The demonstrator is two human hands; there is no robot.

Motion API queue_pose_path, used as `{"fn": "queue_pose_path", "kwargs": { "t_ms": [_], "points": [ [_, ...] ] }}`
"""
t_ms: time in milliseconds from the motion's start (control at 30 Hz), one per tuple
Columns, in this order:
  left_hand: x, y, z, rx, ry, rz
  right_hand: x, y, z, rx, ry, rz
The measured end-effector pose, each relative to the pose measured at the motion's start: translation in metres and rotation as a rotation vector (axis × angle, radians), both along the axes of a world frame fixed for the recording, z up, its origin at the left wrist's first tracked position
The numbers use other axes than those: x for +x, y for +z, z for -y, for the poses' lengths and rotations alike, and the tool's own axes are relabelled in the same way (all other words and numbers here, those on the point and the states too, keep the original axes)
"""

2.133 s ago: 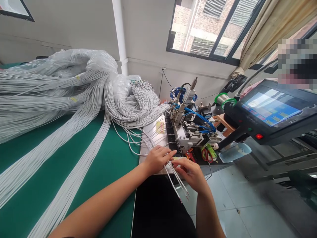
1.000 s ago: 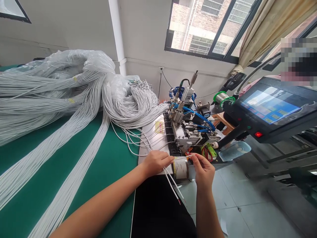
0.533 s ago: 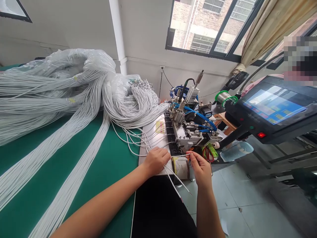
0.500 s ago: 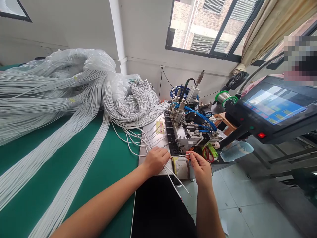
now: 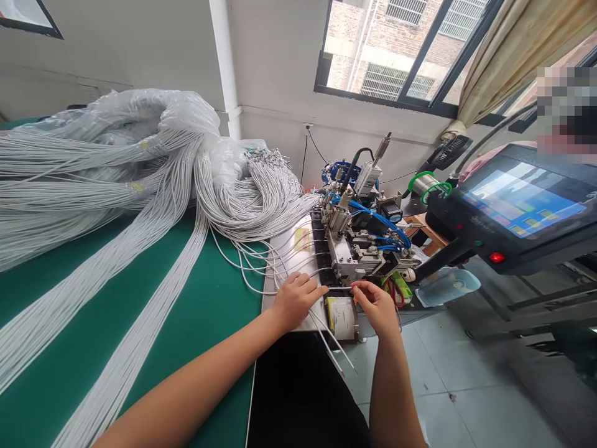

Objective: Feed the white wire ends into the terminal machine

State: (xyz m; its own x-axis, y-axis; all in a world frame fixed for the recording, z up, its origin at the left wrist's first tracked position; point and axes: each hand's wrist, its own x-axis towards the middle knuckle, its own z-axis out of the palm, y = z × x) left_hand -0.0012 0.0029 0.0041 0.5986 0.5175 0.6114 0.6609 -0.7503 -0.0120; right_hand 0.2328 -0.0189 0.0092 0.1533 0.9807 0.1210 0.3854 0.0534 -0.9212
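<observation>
A white cable (image 5: 339, 288) stretches level between my two hands, just in front of a bench machine (image 5: 347, 249) with metal cylinders and blue air hoses. My left hand (image 5: 295, 301) is closed on the cable at the table's right edge, and further cable ends (image 5: 333, 341) hang down from under it. Fingertips of my right hand (image 5: 373, 305) pinch the cable's other end. Several more white cables (image 5: 280, 261) run from the big bundle across a light plate to the machine's black slotted edge.
Thick bundles of white cable (image 5: 153, 205), partly in clear plastic, lie on the green table (image 5: 219, 348). Right of the machine are a solder wire spool (image 5: 425, 184), a touchscreen (image 5: 527, 199) and a clear blue tray (image 5: 448, 286). A person is partly visible behind the screen.
Both hands have moved slightly up, bringing the cable between them closer to the machine's front edge. My right hand's fingertips have shifted a little left. The view has shifted slightly.
</observation>
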Motion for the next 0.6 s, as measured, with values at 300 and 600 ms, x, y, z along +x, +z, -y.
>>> {"fn": "queue_pose_path", "kwargs": {
  "t_ms": [300, 600],
  "points": [
    [0.0, -0.005, -0.002, -0.023, 0.037, -0.001, 0.001, -0.011, -0.018, 0.033, 0.092, 0.099],
    [0.001, -0.009, -0.003, -0.069, 0.057, -0.015, -0.005, -0.027, -0.031, -0.143, 0.15, -0.323]
  ]
}}
